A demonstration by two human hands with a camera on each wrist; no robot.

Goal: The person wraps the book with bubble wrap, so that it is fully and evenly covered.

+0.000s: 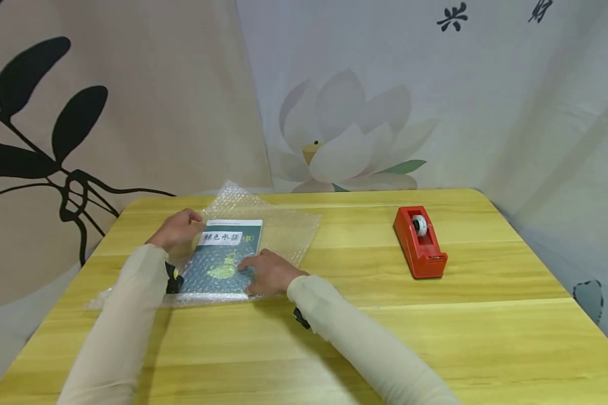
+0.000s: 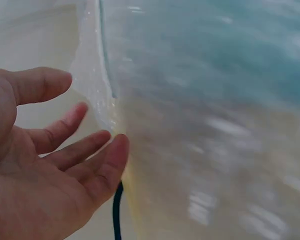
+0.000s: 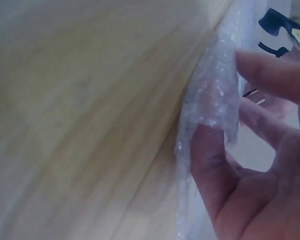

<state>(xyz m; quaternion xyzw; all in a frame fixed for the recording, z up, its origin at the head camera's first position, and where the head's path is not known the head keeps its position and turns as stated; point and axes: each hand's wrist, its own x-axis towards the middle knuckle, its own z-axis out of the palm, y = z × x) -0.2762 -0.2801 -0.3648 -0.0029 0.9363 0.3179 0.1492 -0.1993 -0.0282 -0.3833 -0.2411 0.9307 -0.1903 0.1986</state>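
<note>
A blue-green book (image 1: pixel 195 261) with a white title label lies on the table, bubble texture showing across much of its cover. Around it spreads a clear sheet of bubble wrap (image 1: pixel 289 228), its far corner pointing toward the back edge. My left hand (image 1: pixel 179 229) is at the book's upper left. In the left wrist view its fingertips (image 2: pixel 121 147) meet the wrap's edge, with the thumb held apart. My right hand (image 1: pixel 273 273) is at the lower right of the book, index finger over the cover. It pinches the bubble wrap (image 3: pixel 210 100) at the edge, thumb partly behind the film.
A red tape dispenser (image 1: pixel 421 247) with a roll of tape stands on the right part of the wooden table (image 1: pixel 512 332). Behind the table hangs a curtain (image 1: pixel 486 112) printed with a lotus and leaves.
</note>
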